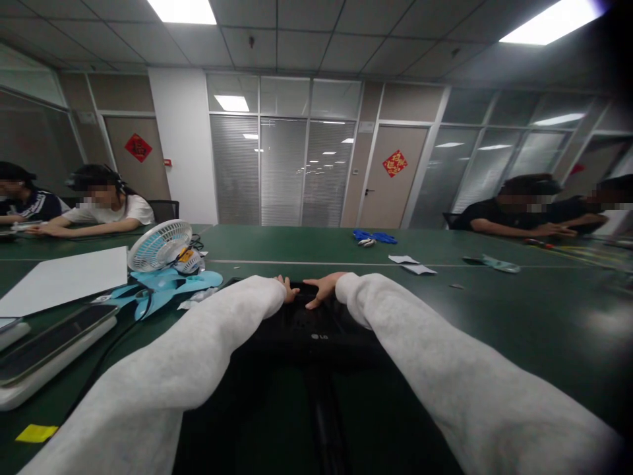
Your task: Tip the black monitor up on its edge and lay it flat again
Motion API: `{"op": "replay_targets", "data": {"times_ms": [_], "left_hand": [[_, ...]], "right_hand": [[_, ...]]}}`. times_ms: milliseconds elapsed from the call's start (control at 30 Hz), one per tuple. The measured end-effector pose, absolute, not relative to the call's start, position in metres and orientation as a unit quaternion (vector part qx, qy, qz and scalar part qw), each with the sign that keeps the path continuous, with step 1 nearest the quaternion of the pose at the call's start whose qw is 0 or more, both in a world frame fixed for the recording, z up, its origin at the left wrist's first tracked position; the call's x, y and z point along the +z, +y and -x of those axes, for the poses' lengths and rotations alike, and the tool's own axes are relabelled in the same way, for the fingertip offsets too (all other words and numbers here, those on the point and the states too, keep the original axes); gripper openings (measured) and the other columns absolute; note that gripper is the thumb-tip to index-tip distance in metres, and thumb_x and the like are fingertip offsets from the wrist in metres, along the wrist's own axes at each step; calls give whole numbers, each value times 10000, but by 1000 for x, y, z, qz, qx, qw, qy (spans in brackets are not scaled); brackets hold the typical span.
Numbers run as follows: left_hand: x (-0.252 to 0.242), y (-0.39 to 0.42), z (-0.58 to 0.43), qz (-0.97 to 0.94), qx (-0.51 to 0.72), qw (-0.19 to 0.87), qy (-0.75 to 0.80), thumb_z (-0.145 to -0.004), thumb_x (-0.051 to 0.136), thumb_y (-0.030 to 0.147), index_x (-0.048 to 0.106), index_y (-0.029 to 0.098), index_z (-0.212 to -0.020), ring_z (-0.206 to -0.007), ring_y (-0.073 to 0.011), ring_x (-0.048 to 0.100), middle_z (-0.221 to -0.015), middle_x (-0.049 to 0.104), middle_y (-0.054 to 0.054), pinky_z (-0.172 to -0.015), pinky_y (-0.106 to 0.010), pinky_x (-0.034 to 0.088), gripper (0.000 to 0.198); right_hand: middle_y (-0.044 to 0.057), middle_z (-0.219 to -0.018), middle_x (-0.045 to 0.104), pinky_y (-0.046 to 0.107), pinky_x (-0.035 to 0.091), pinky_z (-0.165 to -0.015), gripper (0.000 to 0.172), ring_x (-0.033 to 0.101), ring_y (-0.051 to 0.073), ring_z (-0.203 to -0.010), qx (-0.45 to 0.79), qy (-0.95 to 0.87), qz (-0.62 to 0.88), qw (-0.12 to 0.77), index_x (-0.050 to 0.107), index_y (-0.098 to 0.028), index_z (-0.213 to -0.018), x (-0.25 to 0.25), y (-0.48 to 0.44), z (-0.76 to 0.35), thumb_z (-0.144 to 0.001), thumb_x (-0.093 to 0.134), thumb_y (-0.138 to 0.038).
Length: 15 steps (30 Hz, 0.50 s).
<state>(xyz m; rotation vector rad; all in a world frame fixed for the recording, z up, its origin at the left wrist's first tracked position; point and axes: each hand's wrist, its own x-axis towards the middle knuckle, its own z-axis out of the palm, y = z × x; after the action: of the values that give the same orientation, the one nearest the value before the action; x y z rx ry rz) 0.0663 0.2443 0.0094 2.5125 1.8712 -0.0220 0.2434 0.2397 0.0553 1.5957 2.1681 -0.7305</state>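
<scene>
A black LG monitor [316, 324] lies tilted back in front of me, its dark stand [324, 422] pointing towards me. My left hand [287, 290] is at the monitor's far part, fingers apart and partly hidden by the sleeve. Just right of it, my right hand [324, 289] reaches over the same dark surface with thumb and fingers spread. Both hands seem to touch the monitor, though exact contact is hard to see against the black. Neither holds anything visible. Light grey sleeves cover both of my arms.
To the left are a white fan [161, 245], blue fan blades [163, 290], a white board [66, 280], a phone on a white box [54, 346] and a yellow note [37, 433]. Blue gloves [374, 236] and papers [411, 264] lie ahead. Several people sit around the green table [494, 330].
</scene>
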Motion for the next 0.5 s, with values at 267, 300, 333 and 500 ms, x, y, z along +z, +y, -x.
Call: {"op": "replay_targets", "data": {"times_ms": [267,300,333,500], "left_hand": [[3,237,-70,-837,2,0,547,-971,589,388,493,192,-1375,-1280,-309,479,-1446,445,-118,-1052,-555,389,459],[4,237,-71,-841,1,2,541,-971,588,391,491,192,-1377,-1284,-310,475,-1448,443,-118,-1055,-557,384,462],[5,237,-72,-844,0,4,537,-971,589,392,493,190,-1375,-1284,-310,475,-1447,445,-118,-1055,-558,384,462],[10,235,-75,-853,-6,4,522,-971,589,389,509,186,-1357,-1264,-303,495,-1425,467,-118,-1044,-548,400,443]], "right_hand": [[117,-1613,195,470,215,-1181,1328,237,340,-1451,-245,771,-564,168,64,-267,-1580,53,240,-245,-552,788,-697],[123,-1605,213,496,222,-1175,1214,258,339,-1442,-241,774,-562,164,110,-265,-1577,54,240,-246,-635,765,-661],[129,-1592,243,529,238,-1162,1066,290,336,-1425,-238,778,-560,158,176,-260,-1566,54,240,-247,-725,727,-613],[114,-1431,455,542,409,-1035,505,485,278,-1256,-194,785,-580,98,487,-202,-1374,60,246,-255,-927,577,-419]]}}
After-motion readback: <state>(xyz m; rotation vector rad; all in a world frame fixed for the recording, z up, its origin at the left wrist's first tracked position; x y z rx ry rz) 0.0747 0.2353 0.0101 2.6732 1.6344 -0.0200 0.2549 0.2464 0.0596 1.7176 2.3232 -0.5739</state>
